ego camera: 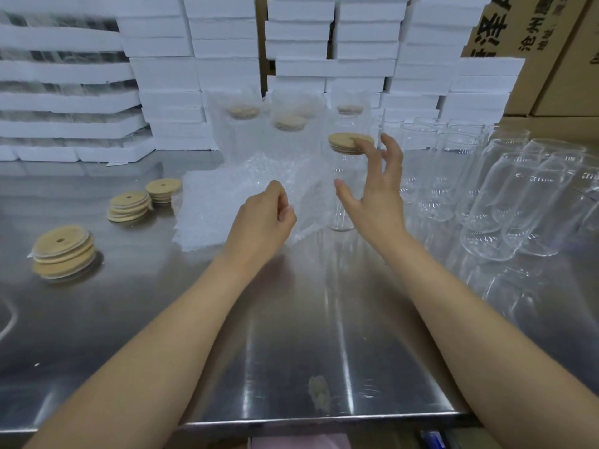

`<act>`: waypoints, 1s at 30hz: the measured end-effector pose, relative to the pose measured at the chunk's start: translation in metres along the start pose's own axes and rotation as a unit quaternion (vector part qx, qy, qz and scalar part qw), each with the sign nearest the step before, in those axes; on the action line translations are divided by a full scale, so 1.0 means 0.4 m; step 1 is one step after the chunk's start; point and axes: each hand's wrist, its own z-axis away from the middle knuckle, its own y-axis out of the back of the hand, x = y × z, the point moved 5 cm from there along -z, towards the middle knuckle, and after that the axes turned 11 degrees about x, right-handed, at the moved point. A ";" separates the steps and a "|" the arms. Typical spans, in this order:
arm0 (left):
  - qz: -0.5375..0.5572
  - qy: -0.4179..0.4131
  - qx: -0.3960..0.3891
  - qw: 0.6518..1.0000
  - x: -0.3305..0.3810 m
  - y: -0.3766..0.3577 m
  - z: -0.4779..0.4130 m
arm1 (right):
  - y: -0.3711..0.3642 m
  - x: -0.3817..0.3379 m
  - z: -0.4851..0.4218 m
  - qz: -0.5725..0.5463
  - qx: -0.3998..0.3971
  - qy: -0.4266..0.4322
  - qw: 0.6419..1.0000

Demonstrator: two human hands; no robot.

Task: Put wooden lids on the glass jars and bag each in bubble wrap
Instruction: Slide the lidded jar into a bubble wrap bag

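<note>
Jar (341, 205) could topple if my spread, empty right hand (377, 192) knocks it. My left hand (264, 222) pinches the bubble-wrap bag (308, 196).

Not much that can actually be read here, tbh. Black Chinese characters are printed on the cardboard box (525, 27) at the top right, partly cut off by the frame edge. A big 泽 can be made out, smaller 沧州 is seen beside it, and what looks like 地址 is set next to that. A stroke or two is carried by the second box (570, 76) further right, not readable. Tiny marks are printed round the shoulders of the glass jars (505, 202), too small to be read.
</note>
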 end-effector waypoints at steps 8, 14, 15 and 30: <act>0.010 -0.099 0.055 0.993 0.025 0.016 0.003 | 0.046 0.036 -0.002 -0.135 0.130 -0.171 0.967; -0.018 -0.044 0.014 0.999 -0.003 -0.013 0.012 | 0.076 0.042 -0.028 -0.389 0.252 -0.320 0.826; -0.025 -0.046 0.009 0.999 -0.002 -0.013 0.014 | 0.072 0.043 -0.030 -0.422 0.247 -0.341 0.803; 0.140 0.070 0.038 0.987 0.004 0.001 0.012 | 0.014 0.009 0.041 -0.324 0.186 -0.316 0.872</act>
